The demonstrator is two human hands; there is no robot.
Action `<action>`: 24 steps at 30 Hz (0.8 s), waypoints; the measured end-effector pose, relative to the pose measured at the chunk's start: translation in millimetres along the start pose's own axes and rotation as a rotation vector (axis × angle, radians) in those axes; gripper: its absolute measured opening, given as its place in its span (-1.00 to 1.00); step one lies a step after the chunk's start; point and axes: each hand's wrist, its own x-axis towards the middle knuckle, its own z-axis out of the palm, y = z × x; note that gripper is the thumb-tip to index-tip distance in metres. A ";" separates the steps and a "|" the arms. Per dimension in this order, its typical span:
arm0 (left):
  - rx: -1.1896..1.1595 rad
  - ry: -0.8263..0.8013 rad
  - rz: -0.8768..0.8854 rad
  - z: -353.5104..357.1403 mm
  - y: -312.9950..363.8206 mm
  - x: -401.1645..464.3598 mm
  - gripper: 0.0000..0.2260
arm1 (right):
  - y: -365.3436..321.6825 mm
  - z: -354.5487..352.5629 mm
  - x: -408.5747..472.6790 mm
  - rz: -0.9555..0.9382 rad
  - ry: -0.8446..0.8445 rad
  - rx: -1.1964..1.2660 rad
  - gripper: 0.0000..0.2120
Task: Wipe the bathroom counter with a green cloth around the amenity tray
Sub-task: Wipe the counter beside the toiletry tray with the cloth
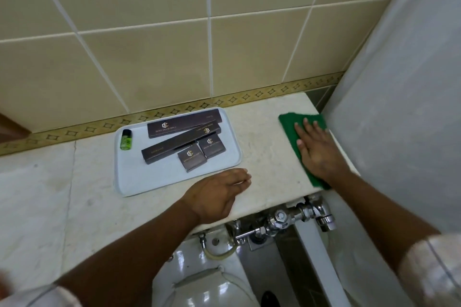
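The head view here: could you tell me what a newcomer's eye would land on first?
Probably the green cloth, pressed flat under the right hand at the counter's far right end beside the grey wall panel. Next, the pale amenity tray left of it, holding dark boxes and a small green bottle. The left hand rests on the counter's front edge by the tray.
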 end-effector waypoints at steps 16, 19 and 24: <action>0.018 0.069 0.017 10.3 -4.1 1.1 -0.60 | -86.6 3.5 86.7 -0.080 -0.003 -0.018 -0.48; 0.032 0.057 0.005 10.2 -4.4 1.1 -0.60 | -84.1 10.1 72.6 -0.077 -0.004 -0.043 -0.46; 0.047 -0.005 0.015 8.1 -4.0 1.0 -0.59 | -79.0 27.2 -13.5 -0.052 0.040 -0.018 -0.44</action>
